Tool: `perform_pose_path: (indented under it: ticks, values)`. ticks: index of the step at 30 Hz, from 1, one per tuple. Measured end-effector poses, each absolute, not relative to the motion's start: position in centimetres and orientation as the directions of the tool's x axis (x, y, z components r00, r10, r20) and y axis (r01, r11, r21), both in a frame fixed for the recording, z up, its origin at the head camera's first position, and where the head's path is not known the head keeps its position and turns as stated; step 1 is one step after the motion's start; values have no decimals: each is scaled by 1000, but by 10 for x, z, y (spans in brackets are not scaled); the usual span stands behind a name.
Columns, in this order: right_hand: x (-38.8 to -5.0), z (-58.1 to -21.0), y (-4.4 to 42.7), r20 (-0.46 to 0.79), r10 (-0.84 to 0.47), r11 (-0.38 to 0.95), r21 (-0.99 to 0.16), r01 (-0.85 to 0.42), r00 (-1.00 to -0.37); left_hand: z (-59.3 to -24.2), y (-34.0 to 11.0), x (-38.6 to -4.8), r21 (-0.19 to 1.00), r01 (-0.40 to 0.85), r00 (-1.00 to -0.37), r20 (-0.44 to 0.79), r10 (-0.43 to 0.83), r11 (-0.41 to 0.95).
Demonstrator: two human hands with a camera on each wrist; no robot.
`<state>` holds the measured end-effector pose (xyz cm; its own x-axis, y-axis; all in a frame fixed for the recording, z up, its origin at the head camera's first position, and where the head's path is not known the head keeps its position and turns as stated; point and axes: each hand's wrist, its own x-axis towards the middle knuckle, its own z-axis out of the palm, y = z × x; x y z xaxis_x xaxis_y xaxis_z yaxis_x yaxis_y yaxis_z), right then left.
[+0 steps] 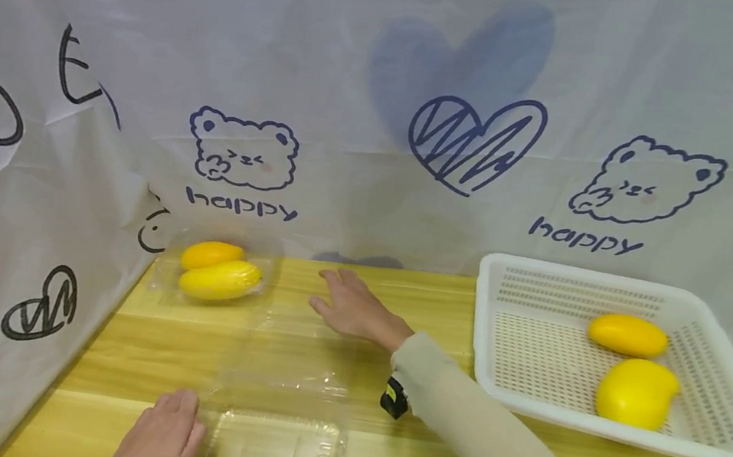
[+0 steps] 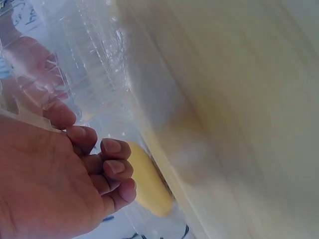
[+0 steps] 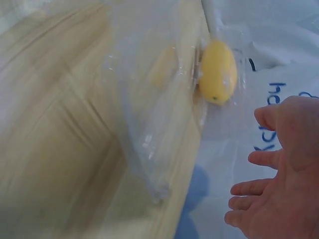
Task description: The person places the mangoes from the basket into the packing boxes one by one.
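An unlidded clear plastic box [image 1: 270, 455] lies on the table at the front, its clear lid [image 1: 294, 354] folded back toward the far side. At the box's left edge is my left hand [image 1: 158, 437]; in the left wrist view its thumb and forefinger pinch the rim, the other fingers [image 2: 117, 167] curled. My right hand [image 1: 356, 308] reaches over the table beyond the lid, fingers spread and holding nothing, as the right wrist view also shows. Left of it, two yellow mangoes [image 1: 220, 280] sit in another clear plastic box [image 1: 270, 262].
At the right stands a white perforated basket [image 1: 535, 347] with an orange-yellow mango [image 1: 628, 335] and a rounder yellow mango [image 1: 637, 393] inside. A white printed cloth [image 1: 357, 196] hangs behind the wooden table [image 1: 112, 365] and along its left side.
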<state>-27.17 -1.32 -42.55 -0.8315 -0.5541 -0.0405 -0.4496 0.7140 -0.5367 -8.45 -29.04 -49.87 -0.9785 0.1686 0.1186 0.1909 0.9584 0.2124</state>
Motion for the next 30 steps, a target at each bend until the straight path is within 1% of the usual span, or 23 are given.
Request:
perform_pose_path:
  ticks: [6,12,15,17,22,27,30]
  values:
    - [-266,-414,10,-33,-559,727,-500,-471,-828,-496,-266,-93,254,193,-979,113,169,948]
    - [-251,-400,27,17,-583,705,-486,-516,-813,-490,-245,-108,243,191,-979,114,168,951]
    - [-243,-396,36,46,-596,692,-476,-542,-801,-489,-236,-116,270,179,-983,86,161,946]
    - [-238,-393,43,65,-598,678,-490,-548,-798,-488,-232,-121,294,170,-985,67,157,941]
    - [-224,-385,66,107,-579,663,-514,-544,-808,-489,-222,-136,310,177,-984,71,163,934]
    - [-206,-382,93,160,-538,689,-482,-541,-828,-488,-210,-152,300,200,-979,90,182,933]
    - [-197,-386,105,208,-537,689,-450,-567,-818,-487,-206,-159,300,199,-979,95,179,933]
